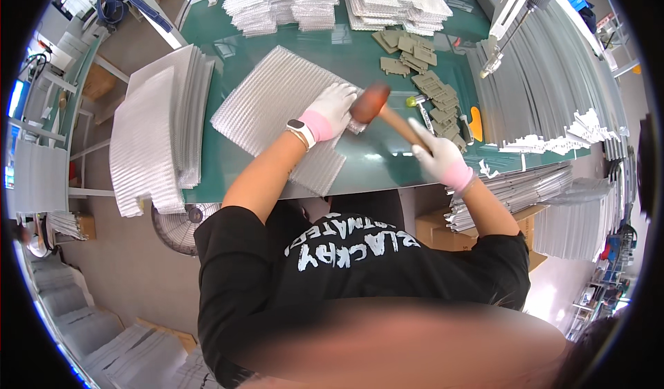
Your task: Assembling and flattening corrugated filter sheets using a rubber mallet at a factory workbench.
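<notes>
My left hand (333,109), in a white glove with a pink cuff, lies on a ribbed silver-white sheet (270,88) with its fingers stretched toward the sheet's right edge. The sheet has a notched outline and rests at a slant on the green tabletop. My right hand (443,158), gloved the same way, grips a mallet by its wooden handle (402,126). The reddish-brown mallet head (370,103) is slightly blurred and sits just right of my left fingertips, over the sheet's right corner. Whether it touches the sheet I cannot tell.
Stacks of similar sheets stand at the left (155,126), far side (283,1) and far right (398,1). Olive-green flat pieces (436,91) lie in a row right of the mallet, beside a small hammer (423,112). Grey sheets (546,84) lean along the right.
</notes>
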`<state>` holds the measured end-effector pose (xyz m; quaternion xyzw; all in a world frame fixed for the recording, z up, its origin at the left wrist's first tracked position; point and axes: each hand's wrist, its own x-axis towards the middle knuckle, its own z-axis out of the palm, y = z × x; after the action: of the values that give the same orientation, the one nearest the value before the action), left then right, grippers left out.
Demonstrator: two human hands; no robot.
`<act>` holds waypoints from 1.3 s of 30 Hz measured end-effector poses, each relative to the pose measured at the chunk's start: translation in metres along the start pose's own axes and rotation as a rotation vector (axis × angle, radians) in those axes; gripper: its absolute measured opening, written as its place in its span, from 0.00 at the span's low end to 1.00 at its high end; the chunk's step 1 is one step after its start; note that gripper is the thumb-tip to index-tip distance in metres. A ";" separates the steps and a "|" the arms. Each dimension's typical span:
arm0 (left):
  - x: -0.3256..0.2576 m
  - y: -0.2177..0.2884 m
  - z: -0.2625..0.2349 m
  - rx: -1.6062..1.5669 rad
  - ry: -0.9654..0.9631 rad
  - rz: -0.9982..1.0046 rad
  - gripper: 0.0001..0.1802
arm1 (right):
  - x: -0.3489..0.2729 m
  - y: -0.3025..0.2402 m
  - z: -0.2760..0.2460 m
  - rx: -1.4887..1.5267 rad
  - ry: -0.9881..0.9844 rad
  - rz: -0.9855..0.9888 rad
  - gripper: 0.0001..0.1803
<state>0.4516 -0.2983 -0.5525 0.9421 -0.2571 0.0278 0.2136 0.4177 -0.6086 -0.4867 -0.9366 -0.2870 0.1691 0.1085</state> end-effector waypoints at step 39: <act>0.020 -0.015 -0.007 0.086 0.309 0.037 0.31 | -0.048 -0.029 -0.034 0.515 0.452 -0.077 0.32</act>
<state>0.4767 -0.2928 -0.5489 0.9299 -0.2372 0.1874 0.2096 0.3791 -0.6161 -0.4342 -0.8808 -0.2387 0.0200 0.4085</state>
